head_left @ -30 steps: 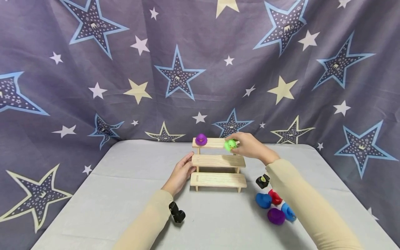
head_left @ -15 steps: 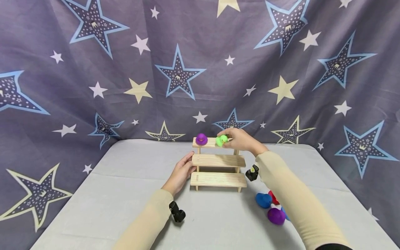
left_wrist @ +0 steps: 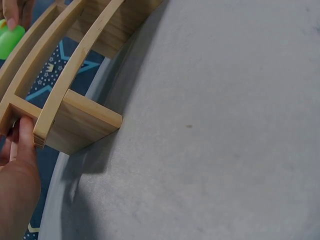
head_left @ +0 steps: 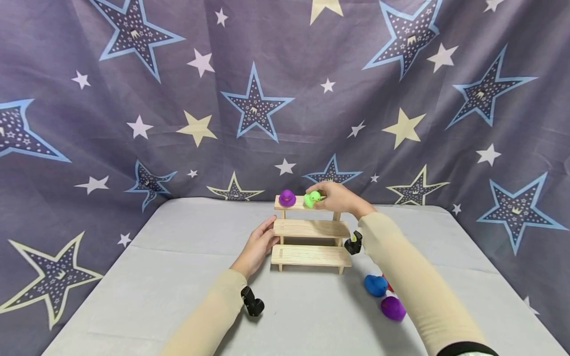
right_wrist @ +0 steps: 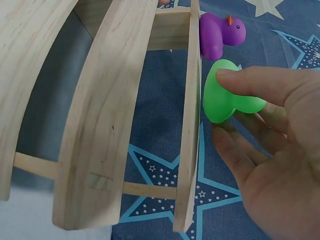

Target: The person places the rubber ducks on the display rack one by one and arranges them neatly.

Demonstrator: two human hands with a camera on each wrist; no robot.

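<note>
I see right hand (head_left: 337, 197) pinching green duck (head_left: 310, 200); sideways drift could topple purple duck (head_left: 287, 198), just left of it. Left hand (head_left: 257, 244) grips shelf (head_left: 311, 229).

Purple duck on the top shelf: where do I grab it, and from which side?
I'd likely pinch the purple duck by its round head from above, or from the left: it stands upright on the top shelf with its head uppermost, while the green duck in the right hand crowds it from the right.
</note>
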